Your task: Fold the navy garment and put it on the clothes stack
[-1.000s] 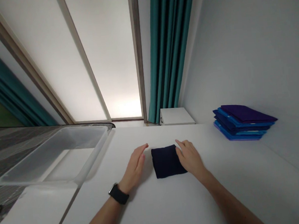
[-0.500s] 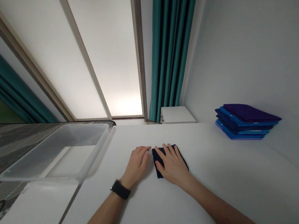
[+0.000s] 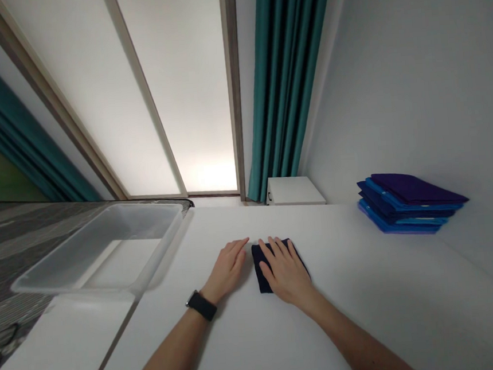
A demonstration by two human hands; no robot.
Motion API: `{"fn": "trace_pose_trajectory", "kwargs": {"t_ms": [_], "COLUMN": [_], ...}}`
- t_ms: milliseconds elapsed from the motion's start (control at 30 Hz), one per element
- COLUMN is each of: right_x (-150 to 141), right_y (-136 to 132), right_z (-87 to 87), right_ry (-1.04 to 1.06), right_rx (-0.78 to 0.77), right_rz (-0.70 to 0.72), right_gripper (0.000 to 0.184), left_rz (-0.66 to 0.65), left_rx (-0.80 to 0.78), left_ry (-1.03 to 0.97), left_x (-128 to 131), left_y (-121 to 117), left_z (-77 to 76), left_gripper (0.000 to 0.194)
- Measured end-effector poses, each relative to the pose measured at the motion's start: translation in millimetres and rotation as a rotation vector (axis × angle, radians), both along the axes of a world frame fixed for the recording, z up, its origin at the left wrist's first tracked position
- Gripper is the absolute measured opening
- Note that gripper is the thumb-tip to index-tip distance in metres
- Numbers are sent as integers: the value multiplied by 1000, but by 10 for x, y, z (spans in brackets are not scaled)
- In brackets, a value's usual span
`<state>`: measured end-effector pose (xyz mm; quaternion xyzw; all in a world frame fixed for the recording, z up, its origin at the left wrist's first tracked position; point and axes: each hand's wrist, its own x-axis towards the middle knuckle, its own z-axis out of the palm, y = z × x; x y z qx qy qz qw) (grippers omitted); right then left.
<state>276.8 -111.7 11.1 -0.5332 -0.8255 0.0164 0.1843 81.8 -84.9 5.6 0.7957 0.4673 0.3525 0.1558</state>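
Note:
A small dark navy folded cloth lies on the white table in front of me. My right hand rests flat on top of it with the fingers spread, covering most of its surface. Just left of the cloth is my left hand, its fingers stretched out and the fingertips close to the cloth's left edge without gripping it. A black watch is on my left wrist.
At the right, by the wall, stands a stack of folded blue and purple cloths. A translucent plastic bin sits on the left part of the table. Behind the table are a white cabinet and a teal curtain.
The camera view has shifted slightly. Both hands and the cloth keep nearly the same places, the right hand still flat on the cloth.

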Motion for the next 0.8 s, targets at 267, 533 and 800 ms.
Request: {"fn": "trace_pose_trajectory", "kwargs": {"t_ms": [267,533,800], "right_x": [658,464,181], "right_y": [250,-104,-433], "right_z": [130,61,-152], "right_ry": [637,194,-96], "right_rx": [143,209,107], "right_rz": [-162,161,16], "right_gripper": [44,42,70], "left_rz": [-128,-268,-210], "left_rx": [85,76,66], "left_ry": [2,138,216], "left_x": [63,76,181], "left_y": [-82,-68,-106], "left_z": [107,66,45], "left_gripper": [40,42,46]}}
